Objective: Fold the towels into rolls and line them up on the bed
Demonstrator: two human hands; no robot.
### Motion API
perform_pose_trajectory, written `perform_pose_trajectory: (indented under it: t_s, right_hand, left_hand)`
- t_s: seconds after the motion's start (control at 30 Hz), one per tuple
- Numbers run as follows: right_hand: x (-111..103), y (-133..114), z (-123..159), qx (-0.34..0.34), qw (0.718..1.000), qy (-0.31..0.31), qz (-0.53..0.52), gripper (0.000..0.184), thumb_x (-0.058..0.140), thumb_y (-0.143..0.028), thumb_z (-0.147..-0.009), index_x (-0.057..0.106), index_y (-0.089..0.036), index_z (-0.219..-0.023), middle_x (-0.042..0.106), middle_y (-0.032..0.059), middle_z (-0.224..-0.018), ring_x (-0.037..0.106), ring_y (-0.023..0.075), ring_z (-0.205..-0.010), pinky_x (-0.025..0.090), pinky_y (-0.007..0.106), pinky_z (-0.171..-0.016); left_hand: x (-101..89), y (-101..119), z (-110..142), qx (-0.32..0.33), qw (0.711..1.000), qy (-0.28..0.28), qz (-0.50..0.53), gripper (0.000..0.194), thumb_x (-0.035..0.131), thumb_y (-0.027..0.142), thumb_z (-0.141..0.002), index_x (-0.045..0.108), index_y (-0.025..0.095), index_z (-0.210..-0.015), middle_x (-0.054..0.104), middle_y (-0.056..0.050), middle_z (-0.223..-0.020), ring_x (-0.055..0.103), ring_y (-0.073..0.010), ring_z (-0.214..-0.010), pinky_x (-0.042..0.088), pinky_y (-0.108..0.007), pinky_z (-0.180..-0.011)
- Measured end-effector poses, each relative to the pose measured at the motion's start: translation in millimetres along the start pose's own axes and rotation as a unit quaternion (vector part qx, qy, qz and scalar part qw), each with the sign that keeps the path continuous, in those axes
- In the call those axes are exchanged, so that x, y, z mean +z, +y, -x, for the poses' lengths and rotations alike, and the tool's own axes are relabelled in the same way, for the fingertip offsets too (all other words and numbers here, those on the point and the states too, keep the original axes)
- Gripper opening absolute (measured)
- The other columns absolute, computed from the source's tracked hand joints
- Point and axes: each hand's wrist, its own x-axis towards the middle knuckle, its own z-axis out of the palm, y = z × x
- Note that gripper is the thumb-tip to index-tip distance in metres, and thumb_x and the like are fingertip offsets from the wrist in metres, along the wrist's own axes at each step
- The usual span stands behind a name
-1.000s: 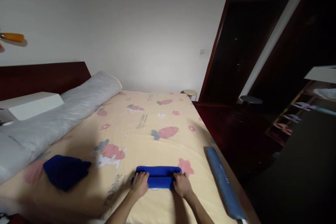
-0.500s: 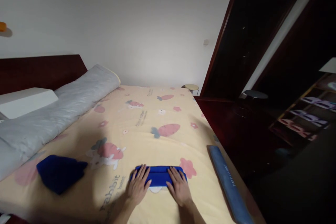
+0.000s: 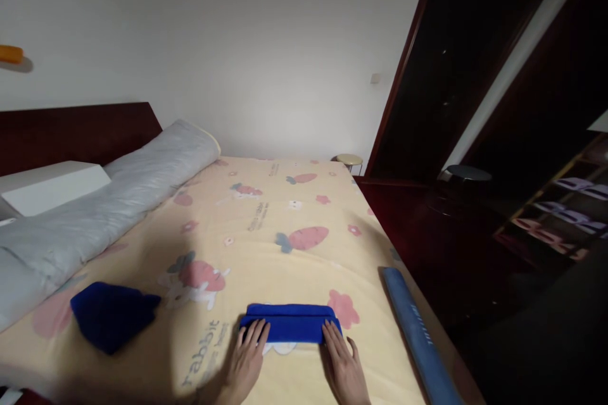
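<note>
A folded blue cloth [image 3: 291,327], perhaps a towel, lies flat as a wide strip on the patterned bed sheet [image 3: 266,266]. At its left end my left hand [image 3: 247,357] rests with the fingers stretched out, their tips on the near part of the fabric. My right hand [image 3: 344,361] touches the right end in the same way, its thumb and fingers spread. Neither hand grips the cloth. A second, crumpled blue cloth [image 3: 113,316] sits on the sheet to the left, apart from both hands.
Along the bed's right edge lies a long blue-grey rolled or padded item [image 3: 420,335]. A grey bedding roll [image 3: 156,171] and a white box-like object [image 3: 57,186] are by the headboard [image 3: 76,133]. Beyond the bed stand stools [image 3: 350,159] and a shoe rack [image 3: 555,209].
Both hands have slid back toward me, from the cloth's upper part to its near corners. My right hand has also shifted right. The folded cloth keeps its shape.
</note>
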Motion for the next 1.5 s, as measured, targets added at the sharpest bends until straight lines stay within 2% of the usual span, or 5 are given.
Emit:
perform_pose_trajectory:
  t_s: [0.4, 0.6, 0.87, 1.23, 1.5]
  right_hand:
    - [-44.1, -7.6, -68.6, 0.079, 0.975, -0.182, -0.105, 0.047, 0.042, -0.011, -0.075, 0.064, -0.022, -0.114, 0.069, 0.0086, -0.121, 0.057, 0.0261, -0.118, 0.033, 0.047, -0.105]
    - [-45.0, -23.8, -52.2, 0.062, 0.968, -0.216, -0.115, 0.058, 0.045, -0.012, -0.073, 0.058, -0.020, -0.129, 0.060, 0.0108, -0.135, 0.051, 0.0276, -0.128, 0.033, 0.047, -0.109]
    - [1.9, -90.6, -47.2, -0.074, 0.979, -0.132, -0.139, 0.079, 0.049, -0.024, -0.079, 0.022, -0.010, -0.151, 0.035, 0.0149, -0.154, 0.032, 0.0281, -0.144, 0.034, 0.047, -0.115]
    - [-37.8, 2.3, -28.2, -0.069, 0.972, -0.180, -0.132, 0.067, 0.037, -0.034, -0.096, 0.005, -0.023, -0.154, 0.029, 0.0059, -0.158, 0.030, 0.0213, -0.145, 0.029, 0.045, -0.117]
    - [-21.1, -61.0, -56.1, -0.080, 0.963, -0.207, -0.155, 0.081, 0.047, -0.032, -0.086, 0.004, -0.015, -0.153, 0.017, 0.0106, -0.160, 0.019, 0.0269, -0.148, 0.027, 0.050, -0.118]
  left_hand:
    - [-39.0, -14.0, -47.6, -0.048, 0.981, -0.143, 0.118, 0.044, 0.044, 0.008, -0.080, 0.062, 0.023, -0.117, 0.069, -0.006, -0.117, 0.056, -0.0218, -0.119, 0.033, -0.044, -0.110]
    - [-40.7, -14.4, -18.9, -0.057, 0.975, -0.175, 0.121, 0.054, 0.035, 0.004, -0.079, 0.059, 0.020, -0.124, 0.064, -0.010, -0.128, 0.051, -0.0240, -0.127, 0.029, -0.048, -0.113]
    - [-29.8, 36.9, -36.1, -0.003, 0.969, -0.190, 0.156, 0.078, 0.044, 0.011, -0.073, 0.028, 0.015, -0.150, 0.033, -0.008, -0.158, 0.028, -0.0231, -0.145, 0.022, -0.043, -0.119]
    - [-30.5, -52.0, 9.1, 0.086, 0.991, -0.056, 0.088, 0.071, 0.045, 0.038, -0.092, 0.009, 0.031, -0.153, 0.035, 0.001, -0.158, 0.033, -0.0175, -0.143, 0.018, -0.037, -0.121]
    - [-22.4, 13.1, -28.2, 0.045, 0.982, -0.137, 0.125, 0.078, 0.051, 0.028, -0.082, 0.019, 0.018, -0.152, 0.029, -0.009, -0.159, 0.025, -0.0256, -0.147, 0.022, -0.046, -0.120]
